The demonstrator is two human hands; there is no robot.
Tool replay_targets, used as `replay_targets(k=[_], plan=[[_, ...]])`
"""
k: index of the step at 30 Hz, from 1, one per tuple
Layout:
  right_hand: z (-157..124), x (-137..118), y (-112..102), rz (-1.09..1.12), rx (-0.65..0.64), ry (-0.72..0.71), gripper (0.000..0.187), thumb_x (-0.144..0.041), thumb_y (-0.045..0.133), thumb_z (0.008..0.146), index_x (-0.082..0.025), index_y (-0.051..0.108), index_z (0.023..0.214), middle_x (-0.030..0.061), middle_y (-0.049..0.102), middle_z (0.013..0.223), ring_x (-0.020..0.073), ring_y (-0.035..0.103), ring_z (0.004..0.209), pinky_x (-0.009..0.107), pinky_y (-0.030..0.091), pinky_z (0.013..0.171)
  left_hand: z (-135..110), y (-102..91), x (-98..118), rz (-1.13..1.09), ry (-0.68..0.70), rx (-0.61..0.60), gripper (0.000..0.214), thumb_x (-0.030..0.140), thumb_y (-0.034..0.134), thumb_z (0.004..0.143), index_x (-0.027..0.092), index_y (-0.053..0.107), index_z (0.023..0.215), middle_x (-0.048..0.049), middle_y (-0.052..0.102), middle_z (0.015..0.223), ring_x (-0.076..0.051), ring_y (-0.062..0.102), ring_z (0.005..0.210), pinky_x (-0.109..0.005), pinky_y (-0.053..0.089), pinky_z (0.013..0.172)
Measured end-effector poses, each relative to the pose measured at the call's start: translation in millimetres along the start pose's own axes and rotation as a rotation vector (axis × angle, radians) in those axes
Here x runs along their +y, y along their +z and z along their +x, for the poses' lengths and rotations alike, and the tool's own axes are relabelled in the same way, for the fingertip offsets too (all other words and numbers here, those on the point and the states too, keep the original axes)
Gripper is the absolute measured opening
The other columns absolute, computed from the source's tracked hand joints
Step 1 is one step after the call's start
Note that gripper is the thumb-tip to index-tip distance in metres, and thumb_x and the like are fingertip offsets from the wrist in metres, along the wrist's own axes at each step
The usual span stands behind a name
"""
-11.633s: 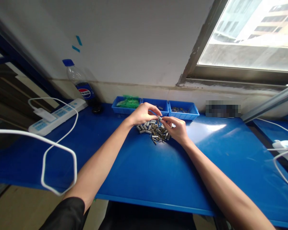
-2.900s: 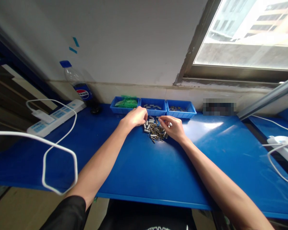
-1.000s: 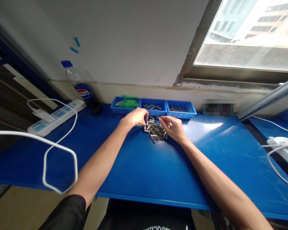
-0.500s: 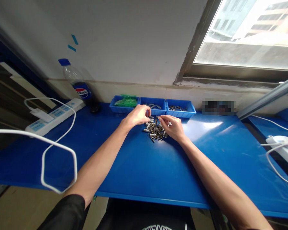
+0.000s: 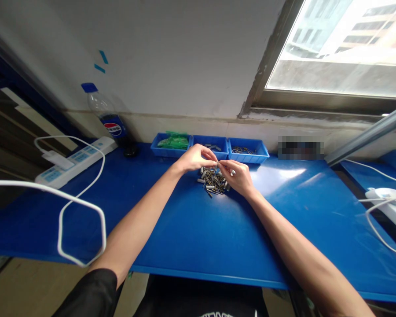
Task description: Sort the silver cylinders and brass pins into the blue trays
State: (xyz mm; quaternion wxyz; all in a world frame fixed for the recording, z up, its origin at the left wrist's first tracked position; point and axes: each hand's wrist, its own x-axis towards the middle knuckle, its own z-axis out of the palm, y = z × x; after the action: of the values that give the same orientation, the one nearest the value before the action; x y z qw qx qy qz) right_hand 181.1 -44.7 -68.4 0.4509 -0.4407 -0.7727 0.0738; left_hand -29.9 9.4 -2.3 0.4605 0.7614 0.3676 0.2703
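A heap of small silver sleeves and dark pins (image 5: 212, 182) lies on the blue bench (image 5: 198, 237) in front of three blue bins. My left hand (image 5: 195, 158) and my right hand (image 5: 238, 176) meet fingertip to fingertip just above the heap. Each pinches a tiny metal part between thumb and forefinger, and the parts touch at about the middle. Which part each hand has is too small to make out. The middle bin (image 5: 223, 151) holds a few silver sleeves, the right bin (image 5: 258, 155) dark pins, the left bin (image 5: 161, 150) green pieces.
A cola bottle (image 5: 109, 119) stands at the back left beside a white power strip (image 5: 73, 158) with a white cable (image 5: 61, 211) looping off the bench front. A white device with cables (image 5: 387, 207) lies at the far right. A window fills the upper right.
My left hand has lifted from the left side of the heap and swung right to meet my right hand. The right hand has barely moved.
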Motion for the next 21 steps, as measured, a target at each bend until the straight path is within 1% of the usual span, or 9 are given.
replay_targets(k=[5, 8, 11, 14, 16, 18, 19, 21], plan=[[0.9, -2.0, -1.0, 0.002, -0.003, -0.005, 0.028, -0.040, 0.059, 0.101, -0.021, 0.079, 0.101, 0.0053, 0.075, 0.082, 0.0143, 0.061, 0.061, 0.028, 0.050, 0.061, 1.6, 2.8, -3.0, -0.065, -0.039, -0.005, 0.022, 0.023, 0.082, 0.074, 0.009, 0.081, 0.091, -0.0119, 0.080, 0.084, -0.021, 0.077, 0.079, -0.027, 0.062, 0.073], [1.2, -2.3, -0.7, 0.009, -0.002, 0.000, 0.026, -0.039, 0.060, 0.101, -0.021, 0.079, 0.101, 0.0052, 0.076, 0.083, 0.0141, 0.061, 0.061, 0.028, 0.050, 0.062, 0.9, 4.0, -1.2, -0.130, -0.081, 0.022, 0.020, 0.020, 0.083, 0.074, 0.008, 0.080, 0.090, -0.0115, 0.080, 0.081, -0.019, 0.076, 0.074, -0.028, 0.063, 0.072], [1.0, -1.3, 0.2, 0.012, -0.001, 0.009, 0.026, -0.040, 0.061, 0.100, -0.021, 0.079, 0.100, 0.0046, 0.076, 0.081, 0.0142, 0.061, 0.061, 0.028, 0.050, 0.061, 0.5, 4.6, 0.2, -0.164, -0.087, 0.060, 0.018, 0.019, 0.082, 0.074, 0.008, 0.079, 0.088, -0.0115, 0.079, 0.081, -0.019, 0.076, 0.072, -0.029, 0.064, 0.071], [0.3, -0.3, 1.1, 0.011, -0.002, 0.009, 0.024, -0.038, 0.061, 0.100, -0.021, 0.078, 0.099, 0.0038, 0.074, 0.079, 0.0140, 0.061, 0.060, 0.028, 0.049, 0.062, 3.2, 4.9, -1.7, -0.129, -0.037, 0.169, 0.016, 0.018, 0.081, 0.074, 0.009, 0.079, 0.087, -0.0124, 0.080, 0.084, -0.021, 0.077, 0.076, -0.031, 0.064, 0.075], [-0.1, -0.2, 1.4, 0.008, -0.002, 0.005, 0.023, -0.036, 0.062, 0.100, -0.021, 0.078, 0.098, 0.0034, 0.074, 0.078, 0.0139, 0.061, 0.060, 0.028, 0.049, 0.062, 6.2, 5.3, -4.0, -0.138, 0.024, 0.291, 0.018, 0.019, 0.081, 0.074, 0.009, 0.079, 0.089, -0.0134, 0.081, 0.090, -0.022, 0.078, 0.083, -0.034, 0.064, 0.082], [-0.2, -0.5, 1.4, 0.010, 0.000, 0.002, 0.022, -0.035, 0.062, 0.100, -0.021, 0.078, 0.098, 0.0032, 0.073, 0.078, 0.0139, 0.061, 0.060, 0.028, 0.049, 0.062, 8.6, 5.7, -5.5, -0.189, 0.078, 0.382, 0.024, 0.020, 0.080, 0.076, 0.008, 0.079, 0.097, -0.0148, 0.081, 0.101, -0.023, 0.078, 0.093, -0.036, 0.063, 0.092], [-0.1, -0.8, 1.3, 0.013, 0.001, 0.002, 0.022, -0.035, 0.061, 0.100, -0.021, 0.078, 0.098, 0.0032, 0.073, 0.078, 0.0139, 0.061, 0.060, 0.028, 0.050, 0.062, 9.2, 5.6, -5.5, -0.207, 0.093, 0.399, 0.028, 0.020, 0.079, 0.078, 0.009, 0.079, 0.103, -0.0152, 0.080, 0.107, -0.024, 0.078, 0.099, -0.036, 0.061, 0.096], [0.3, -1.2, 1.1, 0.014, 0.002, 0.002, 0.022, -0.035, 0.061, 0.100, -0.021, 0.078, 0.098, 0.0033, 0.073, 0.078, 0.0140, 0.061, 0.060, 0.028, 0.050, 0.062, 9.0, 4.4, -4.5, -0.199, 0.093, 0.385, 0.033, 0.022, 0.076, 0.081, 0.010, 0.078, 0.111, -0.0151, 0.079, 0.115, -0.024, 0.077, 0.104, -0.036, 0.060, 0.098]])
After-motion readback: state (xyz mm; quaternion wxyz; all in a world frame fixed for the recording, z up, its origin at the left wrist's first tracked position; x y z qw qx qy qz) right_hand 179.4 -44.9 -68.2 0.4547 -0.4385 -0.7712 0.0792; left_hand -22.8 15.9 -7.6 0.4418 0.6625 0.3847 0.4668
